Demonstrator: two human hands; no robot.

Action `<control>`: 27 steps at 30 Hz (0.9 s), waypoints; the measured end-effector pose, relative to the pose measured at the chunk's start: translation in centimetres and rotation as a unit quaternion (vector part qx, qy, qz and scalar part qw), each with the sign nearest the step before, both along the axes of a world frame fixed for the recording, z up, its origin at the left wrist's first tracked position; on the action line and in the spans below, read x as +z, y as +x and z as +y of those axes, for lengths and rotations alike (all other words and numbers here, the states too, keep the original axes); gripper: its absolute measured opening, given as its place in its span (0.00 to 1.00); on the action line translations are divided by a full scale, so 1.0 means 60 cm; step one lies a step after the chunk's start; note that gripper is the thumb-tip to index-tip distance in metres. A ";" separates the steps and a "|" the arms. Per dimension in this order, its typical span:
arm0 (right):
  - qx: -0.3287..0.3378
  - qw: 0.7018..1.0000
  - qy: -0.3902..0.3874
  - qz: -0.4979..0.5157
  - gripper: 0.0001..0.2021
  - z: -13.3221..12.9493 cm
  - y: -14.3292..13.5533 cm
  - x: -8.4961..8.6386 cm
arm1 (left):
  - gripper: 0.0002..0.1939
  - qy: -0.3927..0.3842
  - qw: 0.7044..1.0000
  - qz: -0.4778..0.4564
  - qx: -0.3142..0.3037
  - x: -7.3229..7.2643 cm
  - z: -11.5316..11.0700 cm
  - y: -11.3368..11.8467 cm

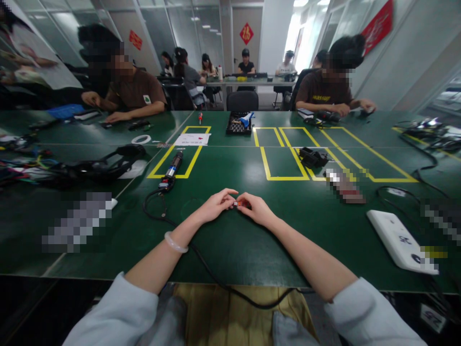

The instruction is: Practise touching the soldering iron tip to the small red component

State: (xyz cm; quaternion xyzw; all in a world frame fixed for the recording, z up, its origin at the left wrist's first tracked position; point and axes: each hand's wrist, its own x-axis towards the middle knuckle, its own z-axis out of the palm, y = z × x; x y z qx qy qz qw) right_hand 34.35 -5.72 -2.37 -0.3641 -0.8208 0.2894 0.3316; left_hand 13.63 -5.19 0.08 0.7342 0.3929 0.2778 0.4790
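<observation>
Both hands meet over the green table, near the middle of the view. My left hand has its fingertips closed at the left end of a small orange and silver piece. From the right, my right hand pinches the same piece, its fingers bent around the orange end. What exactly the piece is stays too small to tell. To the left of my hands lies a dark cylindrical electric tool with a cord, which passes under my left forearm.
A black tray with a blue item stands ahead. Yellow tape rectangles mark the table. A black device and a white power strip lie right, a black frame with wires left. Two people work across the table.
</observation>
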 end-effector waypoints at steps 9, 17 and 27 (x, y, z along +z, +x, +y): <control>-0.016 0.989 -0.114 0.090 0.09 0.009 -0.001 -0.008 | 0.17 0.128 0.988 0.091 0.011 0.011 -0.014 0.006; 0.000 0.988 -0.129 0.089 0.16 0.011 -0.001 -0.008 | 0.10 0.191 0.970 0.152 0.015 0.008 -0.019 0.014; -0.007 0.995 -0.069 0.073 0.06 0.001 -0.002 -0.001 | 0.11 0.217 0.956 0.196 -0.001 0.000 -0.010 0.000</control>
